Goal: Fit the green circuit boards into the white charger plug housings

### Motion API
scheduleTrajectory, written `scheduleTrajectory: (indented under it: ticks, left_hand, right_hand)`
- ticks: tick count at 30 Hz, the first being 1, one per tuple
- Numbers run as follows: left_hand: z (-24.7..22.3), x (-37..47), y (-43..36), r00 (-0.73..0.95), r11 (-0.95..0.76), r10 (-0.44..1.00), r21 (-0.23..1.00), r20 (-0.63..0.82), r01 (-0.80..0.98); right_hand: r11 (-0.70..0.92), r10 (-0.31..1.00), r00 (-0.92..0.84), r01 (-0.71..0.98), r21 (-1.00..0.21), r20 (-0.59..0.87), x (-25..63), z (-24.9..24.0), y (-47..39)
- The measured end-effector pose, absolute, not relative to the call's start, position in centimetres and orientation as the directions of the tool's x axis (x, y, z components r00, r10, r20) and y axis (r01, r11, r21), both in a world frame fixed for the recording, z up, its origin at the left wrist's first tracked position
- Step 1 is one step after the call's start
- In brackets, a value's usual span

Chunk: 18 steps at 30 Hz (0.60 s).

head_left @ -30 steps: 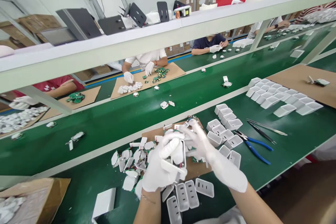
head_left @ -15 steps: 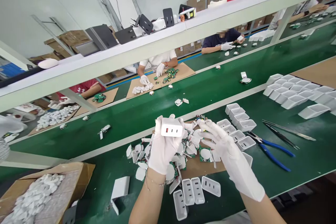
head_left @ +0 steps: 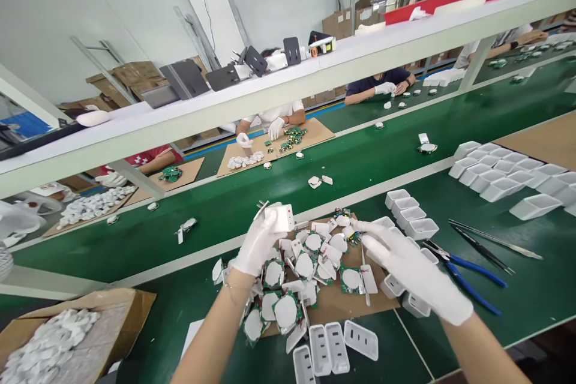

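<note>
My left hand (head_left: 256, 246), in a white glove, is closed around a white charger (head_left: 282, 218) above the near edge of the conveyor. The charger's end face is turned right, and metal prongs stick out at its upper left. Below lies a heap of green circuit boards with white pads (head_left: 304, 265) on a cardboard sheet (head_left: 333, 303). My right hand (head_left: 396, 255), also gloved, reaches over the heap's right side with its fingers stretched out. Its fingertips are close to a board with yellow parts (head_left: 353, 235); contact cannot be made out.
White shells (head_left: 335, 348) lie at the front, others (head_left: 409, 216) behind my right hand. Blue-handled pliers (head_left: 468, 279) and tweezers (head_left: 481, 246) are at right. A carton of white pieces (head_left: 130, 324) stands left. Beyond the green conveyor (head_left: 252, 192), co-workers sit below a shelf (head_left: 270, 93).
My left hand has moved left and turned the charger, so its port face no longer points at me. My right hand has lowered slightly over the heap. Parts on the conveyor appear farther right.
</note>
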State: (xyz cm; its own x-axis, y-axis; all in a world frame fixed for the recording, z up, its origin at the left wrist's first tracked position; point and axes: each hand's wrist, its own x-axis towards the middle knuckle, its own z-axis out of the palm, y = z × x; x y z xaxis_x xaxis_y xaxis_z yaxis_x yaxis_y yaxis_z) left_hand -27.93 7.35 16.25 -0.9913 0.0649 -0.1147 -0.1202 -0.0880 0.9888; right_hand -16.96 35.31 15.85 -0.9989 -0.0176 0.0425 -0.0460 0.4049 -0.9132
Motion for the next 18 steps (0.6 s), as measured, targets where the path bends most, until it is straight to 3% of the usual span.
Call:
scheduleTrajectory:
  ticks: [2, 3, 8, 13, 18]
  left_hand:
    - [16.1, -30.6, 5.8, -0.993, 0.077, 0.015, 0.99, -0.118, -0.116]
    - [16.0, -32.0, 5.1, -0.993, 0.165, -0.014, 0.979, -0.119, -0.119]
    - [14.5, -38.8, 3.0, -0.975, 0.56, -0.182, 0.801, -0.132, -0.212]
    - [12.1, -41.8, 3.0, -0.945, 0.735, -0.295, 0.599, -0.139, -0.317]
    - [11.2, -42.5, 3.2, -0.947, 0.766, -0.274, 0.557, -0.17, -0.322]
  right_hand:
    - [0.72, -0.106, -0.993, -0.039, -0.693, -0.054, -20.5, 16.6, 36.5]
    - [0.79, -0.126, -0.988, -0.046, -0.612, -0.088, -22.7, 16.8, 36.7]
    - [0.895, -0.12, -0.987, -0.059, -0.442, -0.111, -34.9, 15.7, 34.5]
    - [0.939, -0.023, -0.997, 0.003, -0.343, -0.072, -42.0, 13.0, 30.0]
    - [0.914, 0.08, -0.989, 0.123, -0.386, -0.126, -44.6, 11.8, 29.3]
